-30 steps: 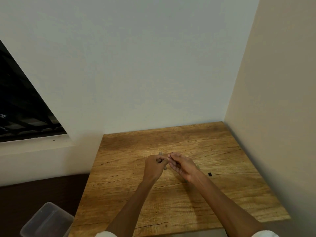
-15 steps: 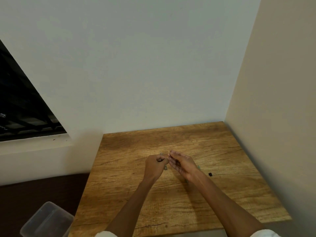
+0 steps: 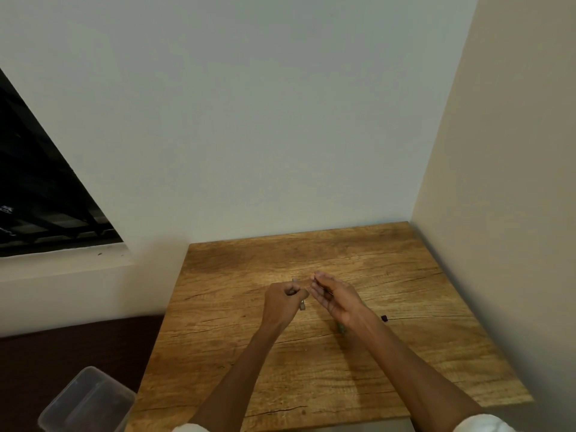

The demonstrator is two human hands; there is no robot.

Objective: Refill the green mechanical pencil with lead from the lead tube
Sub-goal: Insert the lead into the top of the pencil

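My left hand (image 3: 282, 302) is curled into a fist around a thin pale stick that looks like the green mechanical pencil (image 3: 301, 304). Its two ends poke out above and below the fist. My right hand (image 3: 335, 296) hovers just to the right with fingers nearly straight, their tips close to the stick's upper end but apart from it. No lead shows between those fingers. A greenish slim object, likely the lead tube (image 3: 342, 328), lies on the table mostly hidden under my right wrist. A tiny black cap (image 3: 384, 318) lies further right.
The wooden table (image 3: 327, 378) stands in a corner, with walls behind and on the right. A clear plastic container (image 3: 85, 400) sits low at the left, off the table. A dark window is at far left.
My right hand has drawn slightly away from my left fist, and its fingers have spread and straightened. The left fist has barely moved.
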